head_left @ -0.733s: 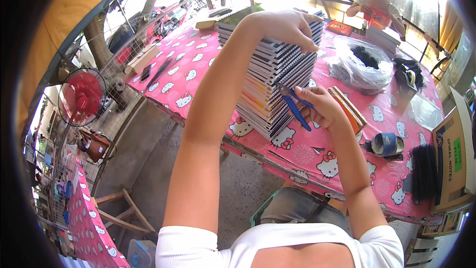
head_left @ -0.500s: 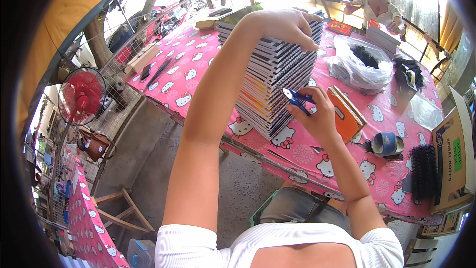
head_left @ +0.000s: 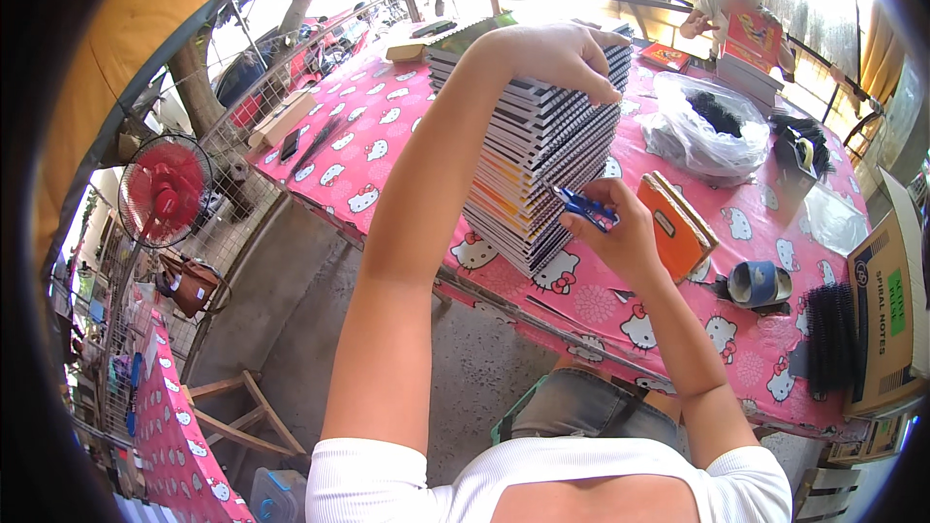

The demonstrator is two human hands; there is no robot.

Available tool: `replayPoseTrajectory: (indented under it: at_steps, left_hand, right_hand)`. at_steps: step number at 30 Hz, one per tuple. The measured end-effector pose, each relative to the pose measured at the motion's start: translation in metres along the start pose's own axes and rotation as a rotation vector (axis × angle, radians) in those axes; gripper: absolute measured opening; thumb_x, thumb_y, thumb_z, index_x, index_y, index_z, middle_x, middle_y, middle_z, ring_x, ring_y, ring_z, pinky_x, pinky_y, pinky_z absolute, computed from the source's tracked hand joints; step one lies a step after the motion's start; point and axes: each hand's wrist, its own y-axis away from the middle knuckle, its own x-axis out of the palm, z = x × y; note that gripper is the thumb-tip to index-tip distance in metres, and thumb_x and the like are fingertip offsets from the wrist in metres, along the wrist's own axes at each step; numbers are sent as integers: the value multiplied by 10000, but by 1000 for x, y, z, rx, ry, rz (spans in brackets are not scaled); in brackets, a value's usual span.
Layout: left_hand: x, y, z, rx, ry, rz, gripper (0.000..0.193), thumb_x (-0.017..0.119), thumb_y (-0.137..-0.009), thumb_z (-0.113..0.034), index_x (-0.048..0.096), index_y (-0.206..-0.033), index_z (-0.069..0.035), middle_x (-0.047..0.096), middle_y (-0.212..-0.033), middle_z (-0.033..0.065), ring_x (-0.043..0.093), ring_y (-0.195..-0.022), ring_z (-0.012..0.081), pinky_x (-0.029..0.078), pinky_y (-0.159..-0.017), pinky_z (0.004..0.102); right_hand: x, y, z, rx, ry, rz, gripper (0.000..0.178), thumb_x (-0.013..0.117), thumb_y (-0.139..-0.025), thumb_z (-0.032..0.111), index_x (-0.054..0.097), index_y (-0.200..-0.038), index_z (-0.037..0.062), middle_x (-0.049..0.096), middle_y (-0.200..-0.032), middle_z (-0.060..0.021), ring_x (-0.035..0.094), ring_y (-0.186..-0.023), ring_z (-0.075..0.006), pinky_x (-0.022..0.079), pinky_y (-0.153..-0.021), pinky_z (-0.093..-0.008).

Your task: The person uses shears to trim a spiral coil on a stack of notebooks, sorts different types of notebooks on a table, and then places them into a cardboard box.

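Note:
A tall stack of spiral-bound notebooks (head_left: 513, 169) stands on the pink table, coil edges toward the right. Across its top rests my left hand (head_left: 567, 58), fingers stretched out and the thumb hanging over the coil side; some fingertips are hidden. My right hand (head_left: 620, 223) is closed round small blue-handled pliers (head_left: 591, 211). Their metal jaws are against or very near the coils partway down the stack; actual contact is too small to make out. Beside that hand lies an orange-covered book or pad (head_left: 675, 232).
The table (head_left: 591, 300) has a patterned pink cover. To the right are a plastic bag (head_left: 697, 140) of black coils, a blue tape roll (head_left: 756, 283), more black coils (head_left: 829, 334) and a carton (head_left: 886, 300). Across the table a person (head_left: 722, 24) holds a red-orange book (head_left: 754, 37).
The pliers have turned, their handles have come closer together, and the jaws have moved left against the coil side. My left hand stays put. The person opposite has raised a red-orange book.

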Motion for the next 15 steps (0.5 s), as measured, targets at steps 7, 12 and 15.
replayPoseTrajectory:
  at_steps: [7, 12, 15]
  left_hand:
    - [1, -4, -1, -1, -11, -10, 378, 637, -787, -441, 725, -850, -79, 371, -1427, 151, 284, -1344, 317, 239, -1089, 387]
    - [1, -1, 3, 6, -19, -16, 377, 638, -786, -447, 726, -852, -86, 373, -1427, 146, 287, -1343, 321, 232, -1091, 394]
    - [0, -2, 3, 26, 6, -8, 372, 638, -786, -456, 725, -849, -100, 371, -1429, 143, 270, -1351, 322, 220, -1096, 405]
  right_hand:
    - [13, 3, -2, -313, 409, -190, 396, 754, -706, 288, 573, -973, 59, 560, -981, -105, 545, -911, -299, 413, -824, -428]
    - [5, -5, -1, 15, 154, 42, 383, 734, -756, 311, 561, -950, 29, 608, -876, -85, 596, -776, -250, 473, -684, -379]
    - [-13, -20, -11, 563, -559, 379, 383, 687, -815, 329, 551, -926, -11, 624, -792, -94, 633, -649, -244, 520, -524, -365]
